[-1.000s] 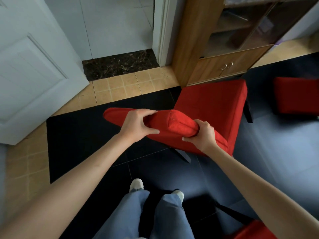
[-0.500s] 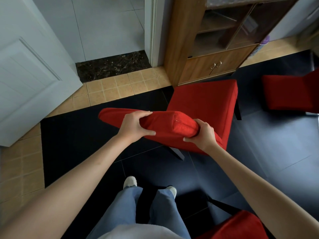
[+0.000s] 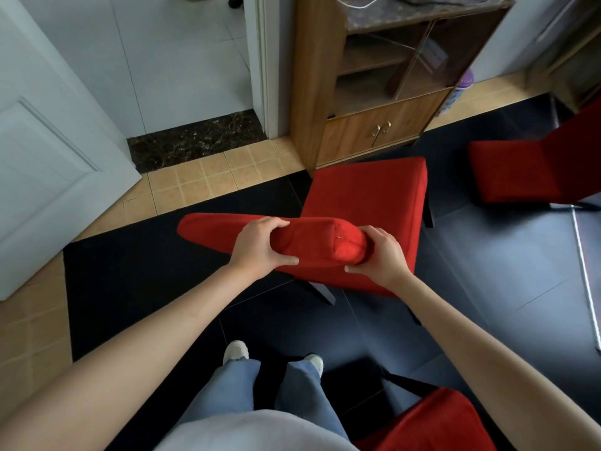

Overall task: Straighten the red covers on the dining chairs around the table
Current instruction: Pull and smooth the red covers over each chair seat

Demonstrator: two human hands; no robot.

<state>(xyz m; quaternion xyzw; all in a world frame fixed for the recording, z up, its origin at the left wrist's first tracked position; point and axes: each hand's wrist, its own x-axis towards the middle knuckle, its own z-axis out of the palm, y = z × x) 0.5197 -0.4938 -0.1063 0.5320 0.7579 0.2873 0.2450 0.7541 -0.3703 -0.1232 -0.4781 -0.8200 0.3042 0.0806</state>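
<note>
Both hands grip the red cover (image 3: 312, 239) along the top of a dining chair's backrest: the left hand (image 3: 260, 249) is wrapped over the top edge with its thumb underneath, and the right hand (image 3: 380, 255) is clamped on the cover's right corner, fingers curled behind it and thumb in front. That chair (image 3: 367, 203) stands directly ahead on the dark floor tiles (image 3: 487, 271), its red seat facing away toward a wooden cabinet (image 3: 374, 92). A second red-covered chair (image 3: 533, 170) stands at the right edge, well apart from the first, and the corner of a third (image 3: 435, 421) shows at the bottom right. A white door (image 3: 48, 141) stands open at the left
</note>
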